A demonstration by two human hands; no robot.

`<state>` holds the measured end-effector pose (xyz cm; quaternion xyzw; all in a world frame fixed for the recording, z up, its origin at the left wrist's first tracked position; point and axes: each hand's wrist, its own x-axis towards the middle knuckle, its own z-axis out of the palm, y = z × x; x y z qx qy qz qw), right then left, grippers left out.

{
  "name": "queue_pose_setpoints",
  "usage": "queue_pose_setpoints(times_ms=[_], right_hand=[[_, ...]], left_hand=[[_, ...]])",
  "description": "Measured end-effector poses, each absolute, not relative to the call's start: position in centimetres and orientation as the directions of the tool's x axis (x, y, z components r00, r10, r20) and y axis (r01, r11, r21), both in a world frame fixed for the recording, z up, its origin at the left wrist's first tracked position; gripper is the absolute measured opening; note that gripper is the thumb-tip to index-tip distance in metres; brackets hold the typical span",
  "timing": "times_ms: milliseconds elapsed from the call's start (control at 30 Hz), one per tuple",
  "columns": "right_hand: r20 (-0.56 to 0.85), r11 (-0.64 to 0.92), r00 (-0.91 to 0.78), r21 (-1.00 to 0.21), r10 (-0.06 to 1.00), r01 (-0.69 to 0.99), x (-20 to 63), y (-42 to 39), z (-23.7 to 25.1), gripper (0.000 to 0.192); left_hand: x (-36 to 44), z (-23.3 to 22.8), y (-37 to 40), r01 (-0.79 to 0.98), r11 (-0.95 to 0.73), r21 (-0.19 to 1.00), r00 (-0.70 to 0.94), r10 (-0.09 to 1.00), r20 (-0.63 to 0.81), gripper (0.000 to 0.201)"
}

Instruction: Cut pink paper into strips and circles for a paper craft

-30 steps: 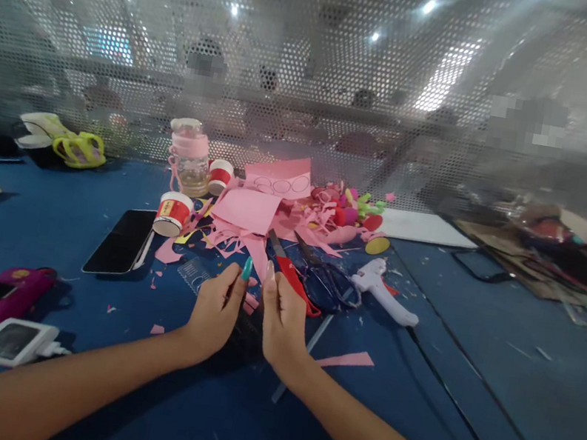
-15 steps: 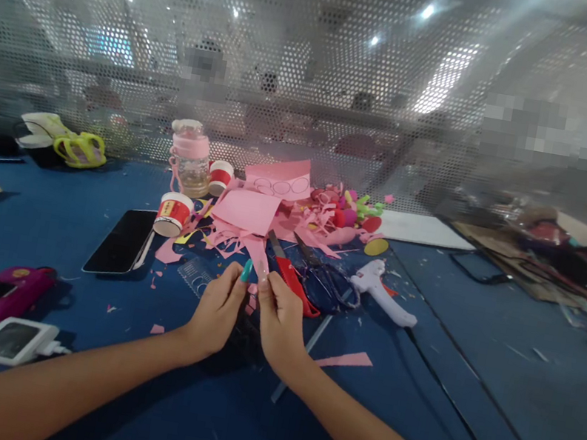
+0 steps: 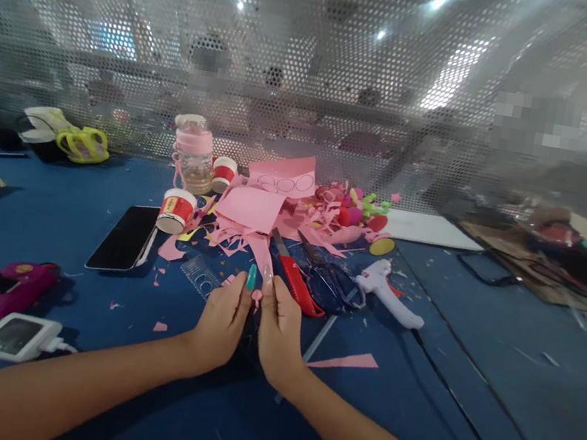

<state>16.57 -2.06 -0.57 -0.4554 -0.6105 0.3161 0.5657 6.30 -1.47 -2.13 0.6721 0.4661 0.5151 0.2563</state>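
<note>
Both hands closer now, left hand (image 3: 222,321) and right hand (image 3: 278,332) pinched on pink scrap (image 3: 257,295); no legible writing.

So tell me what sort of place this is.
Likely a shared craft workspace: a blue table strewn with pink paper scraps, scissors and a glue gun, behind a perforated screen. Both hands, left hand and right hand, pinch a small pink piece.

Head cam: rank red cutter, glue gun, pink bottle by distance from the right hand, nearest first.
1. Red cutter: just ahead of the right hand, slightly to its right.
2. Glue gun: farther right on the blue table.
3. Pink bottle: far back, to the left, by the mesh.
</note>
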Motion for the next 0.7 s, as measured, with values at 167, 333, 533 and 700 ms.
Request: queue_pose_setpoints(times_ms=[167,333,533,700], right_hand=[[0.415,0.396,0.048,-0.892,0.909,0.216,16.6,-2.3,-0.6,0.03],[0.416,0.393,0.032,-0.88,0.909,0.266,16.5,-2.4,-0.7,0.029],[0.533,0.492,0.002,-0.783,0.846,0.38,17.2,-1.9,-0.3,0.028],[0.686,0.65,-0.128,-0.588,0.716,0.482,18.4,-1.0,-0.3,0.02]], left_hand=[[6.2,-2.6,-1.5,0.44,-0.453,0.775,0.046,0.873,0.485,0.033],[6.3,-2.1,-1.6,0.49,-0.438,0.754,0.067,0.881,0.468,0.034],[6.1,-1.4,-1.4,0.353,-0.413,0.84,0.136,0.91,0.391,0.029],[5.9,-0.7,-1.1,0.306,-0.559,0.77,0.265,0.827,0.495,0.021]])
